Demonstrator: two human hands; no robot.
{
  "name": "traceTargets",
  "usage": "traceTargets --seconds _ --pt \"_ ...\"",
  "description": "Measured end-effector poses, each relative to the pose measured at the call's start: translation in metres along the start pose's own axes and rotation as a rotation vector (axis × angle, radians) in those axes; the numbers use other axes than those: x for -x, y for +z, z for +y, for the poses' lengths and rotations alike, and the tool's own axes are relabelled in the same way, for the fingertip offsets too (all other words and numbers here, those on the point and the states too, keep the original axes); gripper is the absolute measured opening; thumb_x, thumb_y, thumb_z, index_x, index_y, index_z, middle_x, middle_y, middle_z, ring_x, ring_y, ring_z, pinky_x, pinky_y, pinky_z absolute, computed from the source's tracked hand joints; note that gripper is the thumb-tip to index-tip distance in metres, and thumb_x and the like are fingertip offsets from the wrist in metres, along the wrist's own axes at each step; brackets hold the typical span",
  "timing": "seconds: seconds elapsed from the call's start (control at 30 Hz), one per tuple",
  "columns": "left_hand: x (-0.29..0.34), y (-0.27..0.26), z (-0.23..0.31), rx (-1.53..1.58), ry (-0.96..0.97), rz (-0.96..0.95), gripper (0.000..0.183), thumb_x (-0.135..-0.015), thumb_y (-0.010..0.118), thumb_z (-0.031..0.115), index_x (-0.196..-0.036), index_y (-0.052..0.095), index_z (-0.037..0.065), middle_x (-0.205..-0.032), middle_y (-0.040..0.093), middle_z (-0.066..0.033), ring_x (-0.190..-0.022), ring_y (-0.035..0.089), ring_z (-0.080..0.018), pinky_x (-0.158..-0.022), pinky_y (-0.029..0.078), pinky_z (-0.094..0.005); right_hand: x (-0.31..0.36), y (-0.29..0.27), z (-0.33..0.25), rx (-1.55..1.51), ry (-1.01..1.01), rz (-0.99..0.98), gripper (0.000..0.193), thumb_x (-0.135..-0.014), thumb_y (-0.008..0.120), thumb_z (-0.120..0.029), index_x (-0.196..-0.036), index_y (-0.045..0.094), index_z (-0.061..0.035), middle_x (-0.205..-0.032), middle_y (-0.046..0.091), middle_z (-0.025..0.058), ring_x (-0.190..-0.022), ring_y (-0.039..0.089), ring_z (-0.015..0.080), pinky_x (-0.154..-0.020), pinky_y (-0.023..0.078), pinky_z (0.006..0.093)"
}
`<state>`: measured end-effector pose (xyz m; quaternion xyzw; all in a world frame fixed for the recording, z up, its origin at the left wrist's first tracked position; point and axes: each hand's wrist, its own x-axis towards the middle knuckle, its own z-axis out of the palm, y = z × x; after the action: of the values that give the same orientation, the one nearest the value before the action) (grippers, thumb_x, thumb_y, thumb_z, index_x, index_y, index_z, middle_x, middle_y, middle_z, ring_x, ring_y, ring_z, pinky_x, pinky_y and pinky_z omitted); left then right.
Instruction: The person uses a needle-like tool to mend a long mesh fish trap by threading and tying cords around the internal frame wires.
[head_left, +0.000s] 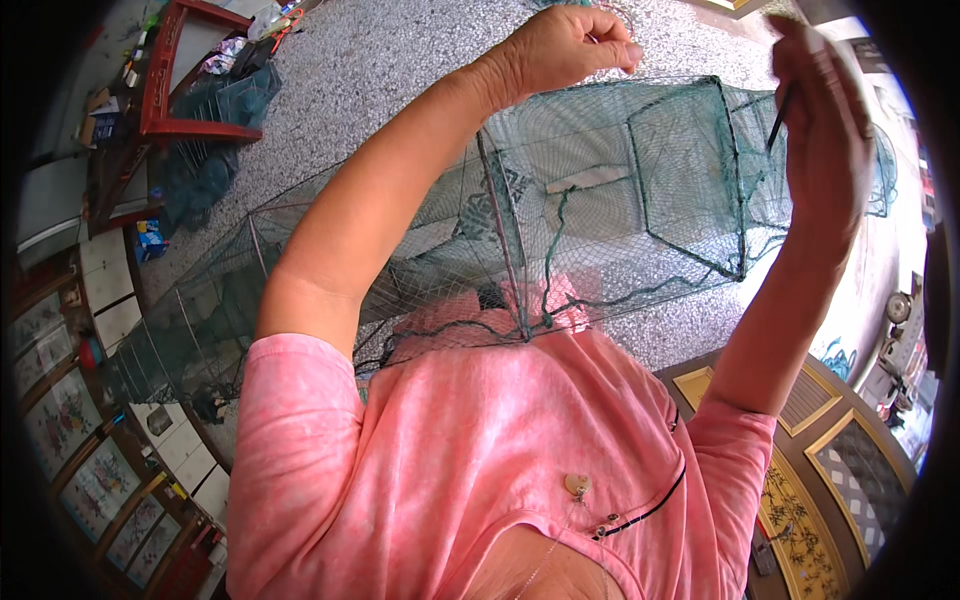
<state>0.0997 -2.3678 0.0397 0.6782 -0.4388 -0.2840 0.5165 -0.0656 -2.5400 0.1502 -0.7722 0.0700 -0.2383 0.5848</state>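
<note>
A long green mesh fish trap point(690, 160) with square wire frames stretches across my lap from lower left to upper right. Above its far edge, my left hand point(575, 48) is closed in a pinch; whatever lies between the fingertips is too small to make out. My right hand point(828, 125), smeared by motion, is raised over the trap's right part. A thin dark stick-like tool point(779, 120) sticks out from its fingers. Dark green cord point(556, 240) runs along the netting and hangs within it.
A red wooden frame point(205, 130) stands at the far left, with more dark green netting point(200, 185) beside it. Speckled floor point(340, 75) spreads beyond the trap. Brown panels with gold trim point(800, 480) are at the lower right, and decorated cabinet fronts point(75, 440) at the left.
</note>
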Motion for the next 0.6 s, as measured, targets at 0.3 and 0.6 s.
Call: traceTargets --seconds 0.3,0.6 --pt "-0.026 0.014 -0.022 0.401 -0.208 0.072 0.011 -0.087 0.064 0.012 -0.083 0.06 0.002 -0.075 0.061 -0.0046 -0.064 0.057 -0.0111 -0.059 0.05 -0.0258 0.043 0.047 0.043 0.831 0.196 -0.223 0.014 -0.084 0.062 -0.02 -0.087 0.07 -0.0089 -0.074 0.066 0.0121 -0.068 0.065 0.031 -0.062 0.05 0.0373" --pt "-0.019 0.015 -0.034 0.548 -0.3 0.052 0.011 -0.09 0.063 0.015 -0.088 0.063 0.004 -0.077 0.062 -0.001 -0.068 0.057 -0.0081 -0.063 0.049 -0.0232 0.04 0.058 0.066 0.852 0.153 -0.131 0.015 -0.085 0.06 -0.022 -0.086 0.07 -0.0103 -0.075 0.066 0.0134 -0.071 0.065 0.0333 -0.063 0.051 0.0394"
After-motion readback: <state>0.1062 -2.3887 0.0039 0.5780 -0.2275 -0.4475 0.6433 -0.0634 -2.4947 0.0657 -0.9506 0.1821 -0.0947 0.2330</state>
